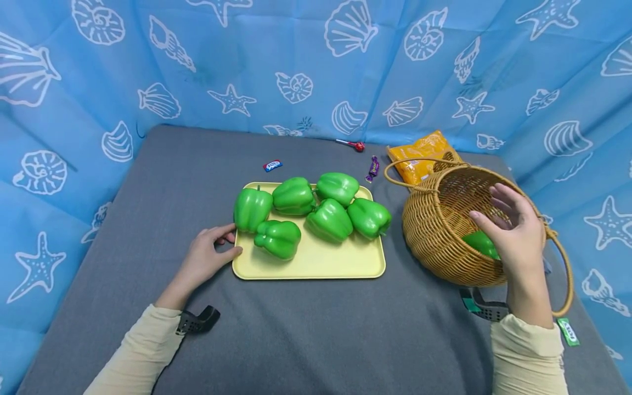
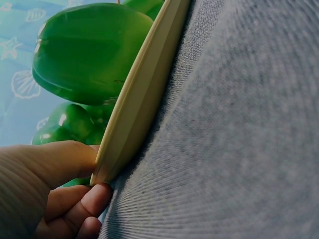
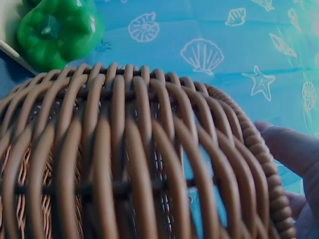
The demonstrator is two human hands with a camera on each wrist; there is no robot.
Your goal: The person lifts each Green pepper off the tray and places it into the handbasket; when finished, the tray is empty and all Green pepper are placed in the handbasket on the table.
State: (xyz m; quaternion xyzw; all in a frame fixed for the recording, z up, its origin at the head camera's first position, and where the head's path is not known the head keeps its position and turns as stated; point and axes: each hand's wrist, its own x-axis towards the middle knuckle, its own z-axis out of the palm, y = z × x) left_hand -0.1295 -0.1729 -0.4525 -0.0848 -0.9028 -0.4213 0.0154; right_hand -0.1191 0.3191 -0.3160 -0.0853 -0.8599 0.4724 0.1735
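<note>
My left hand (image 1: pixel 207 253) pinches the left edge of a pale yellow tray (image 1: pixel 321 264), with thumb and fingers at its rim in the left wrist view. Several green bell peppers (image 1: pixel 329 220) lie on that tray, mostly along its back and left. To the right, a wicker basket (image 1: pixel 424 233) leans with its mouth toward me. Inside it shows part of a green bell pepper (image 1: pixel 480 244). Over the basket's mouth is my right hand (image 1: pixel 520 233), thumb and fingers apart, nothing between them. Its fingers are partly cut off in the right wrist view, beyond the basket's rim (image 3: pixel 271 184).
Behind the basket lies an orange packet (image 1: pixel 419 156). Small sweets are scattered about: a lollipop (image 1: pixel 356 146), a purple-wrapped candy (image 1: pixel 373 169), a blue-and-red one (image 1: pixel 272 165) and a green one (image 1: pixel 569 332). A blue shell-patterned curtain (image 1: pixel 296 60) surrounds the grey table (image 1: pixel 345 340).
</note>
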